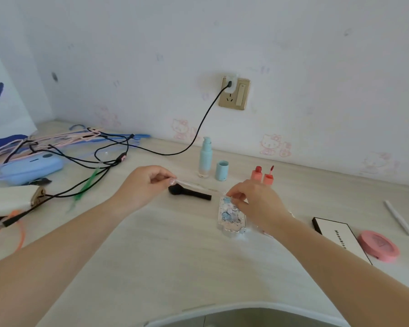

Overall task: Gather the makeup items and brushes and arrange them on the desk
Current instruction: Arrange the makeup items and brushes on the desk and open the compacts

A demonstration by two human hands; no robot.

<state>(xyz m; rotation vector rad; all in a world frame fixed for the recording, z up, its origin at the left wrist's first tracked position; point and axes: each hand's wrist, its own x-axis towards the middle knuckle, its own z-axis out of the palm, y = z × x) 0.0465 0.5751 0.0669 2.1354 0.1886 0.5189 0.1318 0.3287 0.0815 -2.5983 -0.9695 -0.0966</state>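
Observation:
My left hand pinches one end of a thin clear-handled brush held just above the desk; my right hand pinches its other end. Below the clear brush lies a black brush. Under my right hand sits a glittery blue-and-silver compact. Behind stand a light-blue pump bottle with its cap beside it, and an open pink lip gloss with its wand cap. At right lie a white palette box, a pink round compact and a white pencil.
Tangled black cables, pink and blue hangers, a blue case and a white pouch crowd the desk's left. A cable runs to the wall socket. The desk's front edge curves near me.

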